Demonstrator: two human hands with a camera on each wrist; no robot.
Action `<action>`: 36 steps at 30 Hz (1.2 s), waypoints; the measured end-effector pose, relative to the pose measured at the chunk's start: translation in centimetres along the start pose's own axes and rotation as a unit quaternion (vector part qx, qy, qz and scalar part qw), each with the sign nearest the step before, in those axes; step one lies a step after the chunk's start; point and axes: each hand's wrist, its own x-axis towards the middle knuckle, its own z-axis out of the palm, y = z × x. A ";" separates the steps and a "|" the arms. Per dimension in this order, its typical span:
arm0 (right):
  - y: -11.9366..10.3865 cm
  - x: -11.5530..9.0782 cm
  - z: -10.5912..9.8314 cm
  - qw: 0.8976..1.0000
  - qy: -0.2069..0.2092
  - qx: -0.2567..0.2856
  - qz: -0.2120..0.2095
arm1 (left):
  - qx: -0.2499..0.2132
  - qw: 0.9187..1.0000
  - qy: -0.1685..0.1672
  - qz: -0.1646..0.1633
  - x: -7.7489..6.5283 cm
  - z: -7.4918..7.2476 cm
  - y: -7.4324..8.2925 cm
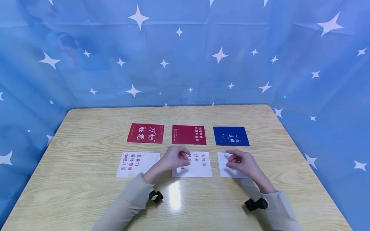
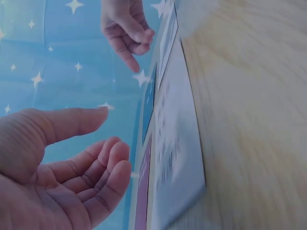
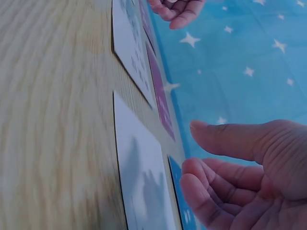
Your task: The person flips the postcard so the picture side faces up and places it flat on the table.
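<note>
My left hand (image 1: 173, 158) hovers over the middle white card (image 1: 199, 171), covering part of its dark lettering. Its fingers are loosely curled, with a gap between thumb and fingertips and nothing held, as the left wrist view shows. Over the right white card (image 1: 222, 165) hangs my right hand (image 1: 244, 163), also loosely curled around empty space; its shadow falls on the card (image 3: 144, 177) in the right wrist view. The left white card (image 1: 136, 163), printed with dark characters, lies just left of my left hand.
Behind the white cards lie a red card (image 1: 145, 133) with large white characters, a second red card (image 1: 188, 134), and a dark blue card (image 1: 225, 133). All rest flat on the pale wooden table (image 1: 86, 154). A blue curtain (image 1: 185, 73) with white stars hangs behind.
</note>
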 end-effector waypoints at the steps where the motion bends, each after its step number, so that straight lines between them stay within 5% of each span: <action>1: 0.1 -0.1 -0.2 1.000 0.003 -0.002 0.005 | 0.001 1.000 -0.002 0.001 0.3 0.3 0.2; 10: 1.6 -1.6 -2.3 0.998 0.031 -0.024 0.054 | -0.014 0.999 -0.030 0.011 3.8 3.7 2.0; 18: 3.0 -2.7 -3.5 0.992 0.057 -0.053 0.102 | -0.001 0.999 -0.036 -0.021 6.5 6.5 3.6; 23: 3.8 -3.0 -3.6 0.986 0.058 -0.068 0.141 | 0.025 0.998 -0.041 -0.037 7.7 8.0 3.9; 36: 4.8 -3.1 -3.8 0.983 0.063 -0.088 0.147 | 0.128 0.986 -0.041 -0.099 9.7 9.4 3.9</action>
